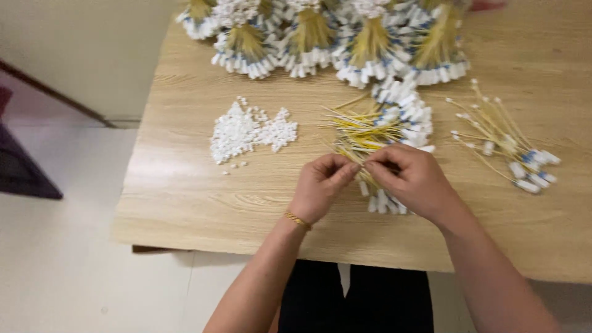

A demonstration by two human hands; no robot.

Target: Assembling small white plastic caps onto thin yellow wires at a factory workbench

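My left hand (pixel 322 184) and my right hand (pixel 410 179) meet over the wooden table (pixel 185 191), fingertips pinched together on a thin yellow cable from the loose bundle of yellow cables with white-and-blue connectors (pixel 382 126) just beyond them. More white connectors of that bundle poke out beneath my right hand. A gold bracelet sits on my left wrist. What exactly lies between the fingertips is too small to see.
A heap of small white caps (pixel 246 131) lies to the left of my hands. A smaller set of capped yellow cables (pixel 502 145) lies to the right. Several tied bundles of the same cables (pixel 327 37) line the table's far edge. The floor lies to the left.
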